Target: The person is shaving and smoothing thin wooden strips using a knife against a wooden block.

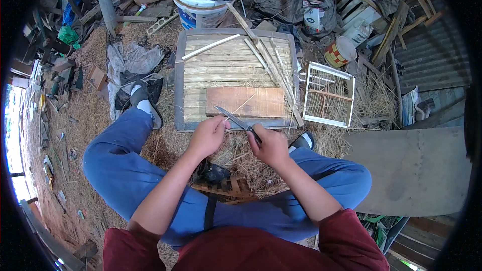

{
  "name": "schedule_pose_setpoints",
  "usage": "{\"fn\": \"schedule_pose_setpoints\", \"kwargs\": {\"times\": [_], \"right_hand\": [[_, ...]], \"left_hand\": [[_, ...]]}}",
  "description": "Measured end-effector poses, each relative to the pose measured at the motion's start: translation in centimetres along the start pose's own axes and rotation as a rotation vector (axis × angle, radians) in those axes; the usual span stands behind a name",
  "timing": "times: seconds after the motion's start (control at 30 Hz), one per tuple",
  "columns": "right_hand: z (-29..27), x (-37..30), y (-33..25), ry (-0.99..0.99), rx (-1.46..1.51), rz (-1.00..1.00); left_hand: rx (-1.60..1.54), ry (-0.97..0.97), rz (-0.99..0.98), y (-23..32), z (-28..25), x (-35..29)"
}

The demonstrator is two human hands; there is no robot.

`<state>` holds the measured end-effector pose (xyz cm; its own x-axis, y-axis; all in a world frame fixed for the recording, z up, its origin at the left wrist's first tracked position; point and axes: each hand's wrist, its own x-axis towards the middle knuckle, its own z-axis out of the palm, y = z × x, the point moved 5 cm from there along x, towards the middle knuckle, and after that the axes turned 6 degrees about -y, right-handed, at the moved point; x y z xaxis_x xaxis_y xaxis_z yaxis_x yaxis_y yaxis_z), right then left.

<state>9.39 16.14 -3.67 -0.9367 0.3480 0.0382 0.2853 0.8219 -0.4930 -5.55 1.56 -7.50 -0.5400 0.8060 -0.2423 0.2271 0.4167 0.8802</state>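
Tan stick (246, 102), thin and straight, held at a slant over a brown wooden board (268, 103), far end up and to the right, near end in the left hand (208, 133). Left hand narrowed to a pinch on that near end. Right hand (271, 146) closed around the dark handle of a knife (240, 122), blade pointing up and to the left, crossing the stick just beyond the pinch. Contact between blade and stick too small to tell; likewise any touch of the far tip on the board.

Board flat near the close edge of a low slatted table (201, 78) with a grey rim. Near the table's far edge, a white rod (211, 47); along the right side, several longer strips (266, 60). To the right of the table, a white-framed rack (326, 121) with thin bars. Blue trousers (125, 145), knees spread wide.

By look, stick probably very light and dry, fairly stiff lengthwise, but springy and apt to bend or snap under a sideways push. Little slip likely, though perhaps splinters along the grain. Some risk of rolling between the fingers under a twist, with so slim a piece. Best hold, in judgement: a gentle but steady fingertip pinch at the near end, clear of the blade's edge. For the knife, likely rigid and heavier, handle only.
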Motion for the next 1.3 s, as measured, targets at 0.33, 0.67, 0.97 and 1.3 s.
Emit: {"fn": "schedule_pose_setpoints", "kwargs": {"times": [0.33, 0.67, 0.97, 1.3], "right_hand": [[-0.3, 0.5, 1.4, 0.112, -0.076, 0.052], [-1.2, 0.2, 3.2, 0.163, -0.055, 0.262], [-1.8, -0.2, 4.1, 0.177, -0.065, 0.333], [-0.1, -0.6, 1.1, 0.107, -0.077, 0.12]], "left_hand": [[0.081, -0.021, -0.051, 0.9, -0.8, -0.7], [0.067, -0.016, -0.115, 1.5, -1.3, -1.5], [0.045, -0.062, -0.121, 0.9, -1.3, -1.8], [-0.103, -0.119, -0.075, -0.6, -0.6, -1.1]]}}
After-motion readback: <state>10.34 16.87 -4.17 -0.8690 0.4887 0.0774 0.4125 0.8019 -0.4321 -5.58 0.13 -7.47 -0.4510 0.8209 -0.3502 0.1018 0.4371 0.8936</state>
